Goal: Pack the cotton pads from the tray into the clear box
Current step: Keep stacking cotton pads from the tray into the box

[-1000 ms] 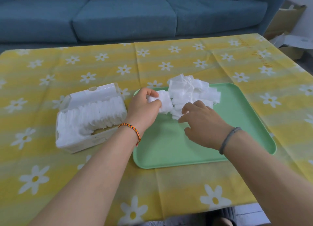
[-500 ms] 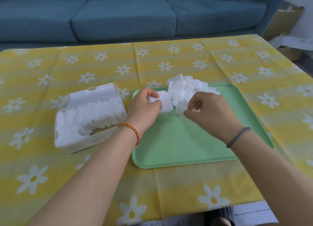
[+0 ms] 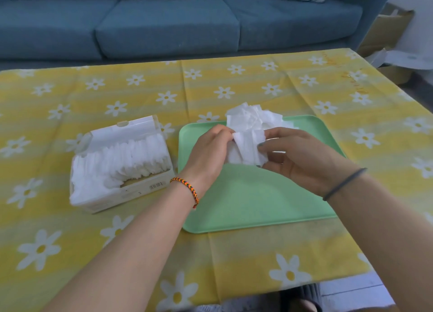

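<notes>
white cotton pads are the main thing in the head view: a small stack of pads [image 3: 249, 149] is held above the green tray [image 3: 257, 201], between both hands. the left hand [image 3: 207, 152] grips the stack's left side with curled fingers, and the right hand [image 3: 302, 157] pinches its right side, thumb on the front face and fingers behind. a loose heap of pads [image 3: 251, 118] lies at the tray's far edge, just behind the held stack, spilling a little over the rim. the tray sits right of the middle of the table [image 3: 234, 84], which is covered by a yellow cloth with white daisies. the clear box [image 3: 121, 164] stands on the cloth just beside the tray's left edge, its lid tipped back, with a row of pads [image 3: 121, 157] packed on edge inside. a braided band [image 3: 187, 190] circles the left wrist, a dark band [image 3: 342, 183] the right. a blue sofa [image 3: 164, 23] stands beyond the table's far edge.
</notes>
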The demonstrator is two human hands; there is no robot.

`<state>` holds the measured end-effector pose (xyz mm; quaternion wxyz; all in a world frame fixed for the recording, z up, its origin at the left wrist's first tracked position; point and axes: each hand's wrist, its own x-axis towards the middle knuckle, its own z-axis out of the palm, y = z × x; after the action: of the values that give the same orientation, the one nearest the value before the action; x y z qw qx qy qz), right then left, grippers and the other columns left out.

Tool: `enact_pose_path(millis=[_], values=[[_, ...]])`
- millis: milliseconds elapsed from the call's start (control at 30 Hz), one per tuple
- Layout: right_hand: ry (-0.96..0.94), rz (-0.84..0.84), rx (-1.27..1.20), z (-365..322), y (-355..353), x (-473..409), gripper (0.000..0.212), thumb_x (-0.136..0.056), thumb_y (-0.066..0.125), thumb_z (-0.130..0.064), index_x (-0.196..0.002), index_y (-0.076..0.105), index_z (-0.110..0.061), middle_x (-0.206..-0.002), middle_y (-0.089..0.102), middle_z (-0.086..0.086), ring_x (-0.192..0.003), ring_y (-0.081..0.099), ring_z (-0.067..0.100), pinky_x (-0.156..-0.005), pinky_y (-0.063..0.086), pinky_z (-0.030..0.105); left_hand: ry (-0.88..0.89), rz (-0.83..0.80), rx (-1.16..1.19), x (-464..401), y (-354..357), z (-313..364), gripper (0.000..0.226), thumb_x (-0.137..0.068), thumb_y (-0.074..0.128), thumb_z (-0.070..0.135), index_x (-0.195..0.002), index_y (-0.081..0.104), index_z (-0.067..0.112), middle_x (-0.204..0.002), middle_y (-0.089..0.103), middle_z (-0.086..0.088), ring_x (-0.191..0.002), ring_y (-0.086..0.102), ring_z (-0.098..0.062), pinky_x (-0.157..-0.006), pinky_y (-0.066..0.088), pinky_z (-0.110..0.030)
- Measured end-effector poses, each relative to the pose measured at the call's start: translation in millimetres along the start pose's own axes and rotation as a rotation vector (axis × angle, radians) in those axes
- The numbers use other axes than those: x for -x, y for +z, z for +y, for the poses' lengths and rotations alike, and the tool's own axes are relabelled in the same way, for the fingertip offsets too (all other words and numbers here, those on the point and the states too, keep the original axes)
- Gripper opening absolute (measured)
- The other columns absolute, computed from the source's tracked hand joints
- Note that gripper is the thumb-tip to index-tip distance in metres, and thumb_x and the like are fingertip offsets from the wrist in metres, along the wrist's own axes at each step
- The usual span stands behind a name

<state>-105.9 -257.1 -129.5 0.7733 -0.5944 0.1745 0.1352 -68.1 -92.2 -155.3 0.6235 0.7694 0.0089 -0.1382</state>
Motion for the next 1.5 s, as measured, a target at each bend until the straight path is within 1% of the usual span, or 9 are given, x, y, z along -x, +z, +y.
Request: enact_pose_path(millis=[100, 300, 567, 700, 800, 900, 1000, 1167, 1500], values=[[-0.007, 0.039, 0.004, 2.4, 2.4, -0.5, 0.019, -0.089, 0.054, 0.011, -0.098, 0.059, -0.005, -0.101, 0.069, 0.016, -0.089, 0.069, 0.033, -0.092, 0.057, 0.046, 0.035, -0.033, -0.006, -0.3, 2.4, -3.0, 0.042, -0.078, 0.054, 0.049, -0.094, 0.063, 0.012, -0.086, 0.060, -0.002, -0.082, 0.056, -0.015, -0.095, 0.052, -0.052], [-0.048, 0.116, 0.179, 0.8, 2.9, 0.9, 0.006, -0.092, 0.058, -0.001, -0.093, 0.060, -0.006, -0.089, 0.068, 0.010, -0.076, 0.069, 0.026, -0.076, 0.062, 0.037, 0.144, 0.055, -0.115, -6.6, -0.3, -13.4, 0.014, -0.096, 0.060, 0.022, -0.083, 0.064, 0.022, -0.068, 0.051, 0.014, -0.058, 0.043, -0.004, -0.062, 0.036, -0.026], [-0.064, 0.273, 0.393, -0.9, -12.6, -5.2, 0.007, -0.092, 0.057, -0.002, -0.094, 0.063, -0.005, -0.087, 0.066, 0.013, -0.068, 0.064, 0.025, -0.067, 0.062, 0.036, 0.128, 0.092, -0.117, -7.8, -7.5, -11.8, 0.014, -0.098, 0.057, 0.023, -0.087, 0.063, 0.018, -0.070, 0.048, 0.007, -0.062, 0.042, -0.014, -0.059, 0.033, -0.030], [-0.074, 0.331, 0.951, 8.2, -22.4, -9.1, 0.013, -0.090, 0.055, -0.009, -0.091, 0.067, -0.016, -0.090, 0.068, 0.008, -0.068, 0.068, 0.027, -0.063, 0.058, 0.033, 0.128, 0.087, -0.115, -7.6, -9.1, -12.2, 0.015, -0.098, 0.056, 0.024, -0.088, 0.062, 0.015, -0.072, 0.049, 0.005, -0.061, 0.040, -0.011, -0.058, 0.031, -0.028], [-0.103, 0.302, 1.345, 17.7, -25.7, -10.2, 0.026, -0.089, 0.057, -0.013, -0.113, 0.065, -0.020, -0.111, 0.064, 0.004, -0.087, 0.058, 0.023, -0.071, 0.043, 0.025, 0.140, 0.068, -0.127, -7.6, -9.7, -12.2, 0.014, -0.097, 0.057, 0.024, -0.089, 0.063, 0.014, -0.070, 0.047, 0.007, -0.056, 0.038, -0.007, -0.055, 0.030, -0.025], [-0.294, 0.352, 1.004, 9.0, -15.5, -10.9, 0.024, -0.089, 0.062, -0.016, -0.112, 0.068, -0.020, -0.104, 0.068, -0.001, -0.090, 0.062, 0.018, -0.076, 0.045, 0.027, 0.150, 0.040, -0.139, -7.3, -9.0, -11.1, 0.013, -0.097, 0.058, 0.022, -0.087, 0.063, 0.016, -0.061, 0.048, 0.013, -0.050, 0.038, -0.004, -0.049, 0.029, -0.019], [-0.245, 0.197, 0.527, 1.9, 2.8, -7.5, 0.021, -0.088, 0.067, -0.014, -0.108, 0.071, -0.017, -0.097, 0.073, 0.007, -0.084, 0.065, 0.016, -0.083, 0.053, 0.032, 0.174, 0.021, -0.149, -5.4, -7.6, -9.6, 0.015, -0.097, 0.059, 0.021, -0.083, 0.062, 0.020, -0.063, 0.050, 0.014, -0.052, 0.041, -0.002, -0.047, 0.030, -0.014], [-0.269, 0.222, 0.637, 5.4, 9.5, -10.5, 0.014, -0.084, 0.069, -0.011, -0.097, 0.070, -0.016, -0.073, 0.066, 0.004, -0.066, 0.061, 0.017, -0.070, 0.054, 0.033, 0.177, 0.008, -0.137, -4.8, -6.2, -10.2, 0.014, -0.096, 0.060, 0.022, -0.083, 0.064, 0.021, -0.075, 0.055, 0.013, -0.060, 0.045, -0.003, -0.061, 0.035, -0.024], [-0.152, 0.240, 0.392, 1.9, 14.2, -6.2, 0.008, -0.088, 0.061, -0.004, -0.084, 0.063, -0.011, -0.072, 0.062, 0.009, -0.061, 0.057, 0.022, -0.057, 0.050, 0.030, 0.091, 0.040, -0.052, -4.1, -0.3, -9.4, 0.015, -0.095, 0.061, 0.031, -0.088, 0.068, 0.020, -0.068, 0.049, 0.011, -0.061, 0.045, -0.007, -0.066, 0.038, -0.029]])
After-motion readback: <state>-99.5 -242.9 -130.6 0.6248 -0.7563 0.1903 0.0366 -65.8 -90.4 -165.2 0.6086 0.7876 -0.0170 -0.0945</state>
